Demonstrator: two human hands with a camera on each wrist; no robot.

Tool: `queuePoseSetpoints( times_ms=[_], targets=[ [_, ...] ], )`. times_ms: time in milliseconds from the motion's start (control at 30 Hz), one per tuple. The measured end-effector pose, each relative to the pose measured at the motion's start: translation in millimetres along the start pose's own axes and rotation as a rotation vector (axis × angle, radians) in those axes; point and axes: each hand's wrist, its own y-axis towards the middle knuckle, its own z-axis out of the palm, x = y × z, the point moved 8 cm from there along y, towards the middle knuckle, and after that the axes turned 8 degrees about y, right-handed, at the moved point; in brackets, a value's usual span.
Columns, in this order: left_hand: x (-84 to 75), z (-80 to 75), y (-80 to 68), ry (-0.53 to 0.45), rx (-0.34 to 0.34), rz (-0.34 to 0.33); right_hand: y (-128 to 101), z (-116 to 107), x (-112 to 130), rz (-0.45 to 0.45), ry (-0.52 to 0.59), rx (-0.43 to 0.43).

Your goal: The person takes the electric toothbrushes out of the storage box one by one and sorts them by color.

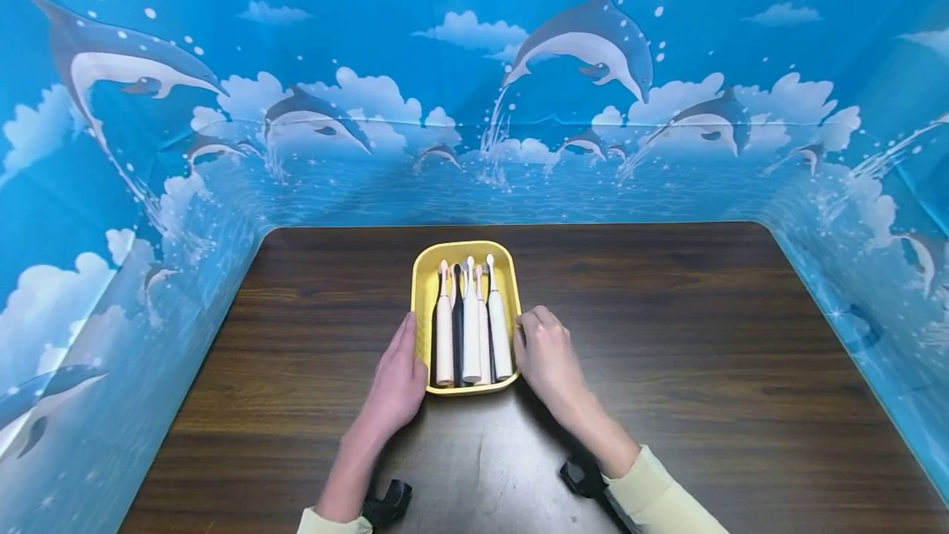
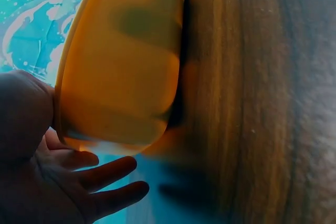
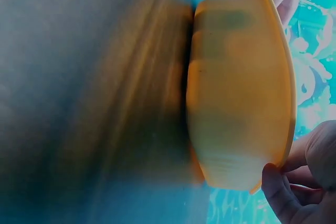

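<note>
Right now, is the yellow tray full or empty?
Full: the yellow tray holds several electric toothbrushes lying side by side, filling its width. It sits flat on the table.

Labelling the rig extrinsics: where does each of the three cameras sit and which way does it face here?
Head: on the head, facing forward and down at the yellow tray of toothbrushes on the table; left hand, right hand and sleeves show.
Left wrist: low at the tray's left wall; palm and straight fingers show.
Right wrist: low at the right wall; fingertips at the rim.
All three share the tray.
</note>
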Motion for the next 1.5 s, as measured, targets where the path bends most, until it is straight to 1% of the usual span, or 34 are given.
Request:
queuePoseSetpoints(
  times_ms=[133, 267, 333, 400, 500, 600, 667, 767, 867, 967, 1033, 1133, 1200, 1300, 1400, 1500],
  targets=[
    [0.3, 0.0, -6.8, 0.006, 0.017, 0.027, -9, -2, 7, -0.029, -0.043, 0.009],
    [0.0, 1.8, -12.5, 0.009, 0.036, 0.029, -15, -4, 12, -0.041, -0.072, 0.019],
    [-1.3, 1.8, -14.3, 0.013, 0.033, 0.033, -17, -5, 12, -0.036, -0.099, 0.019],
    [-3.3, -0.4, -15.8, 0.019, 0.002, 0.042, -17, -6, 11, -0.025, -0.133, 0.019],
    [-5.4, -6.6, -17.5, 0.031, -0.088, 0.039, -10, -7, 11, -0.005, -0.18, 0.019],
    [-8.5, -10.5, -18.4, 0.056, -0.178, 0.04, 3, -4, 16, -0.016, -0.165, 0.034],
    [-12.4, -10.1, -18.1, 0.088, -0.217, 0.063, 13, 1, 23, -0.033, -0.141, 0.07],
    [-20.9, -7.9, -17.0, 0.14, -0.25, 0.113, 26, 14, 33, -0.03, -0.152, 0.169],
    [-27.7, -4.2, -16.6, 0.175, -0.261, 0.145, 35, 31, 36, 0.023, -0.203, 0.273],
    [-30.5, 0.6, -16.7, 0.19, -0.262, 0.159, 40, 45, 32, 0.106, -0.244, 0.347],
    [-30.4, 3.1, -17.0, 0.183, -0.261, 0.155, 40, 55, 28, 0.173, -0.246, 0.396],
    [-30.5, 5.0, -18.1, 0.15, -0.261, 0.145, 36, 67, 23, 0.243, -0.263, 0.461],
    [-31.3, 5.3, -18.4, 0.126, -0.259, 0.143, 33, 72, 20, 0.275, -0.261, 0.478],
    [-32.6, 5.2, -18.0, 0.115, -0.255, 0.139, 31, 73, 19, 0.289, -0.236, 0.468],
    [-32.2, 5.5, -17.1, 0.12, -0.245, 0.124, 32, 71, 18, 0.316, -0.156, 0.46],
    [-31.2, 6.4, -17.0, 0.127, -0.233, 0.116, 33, 70, 14, 0.371, -0.071, 0.486]
  ],
)
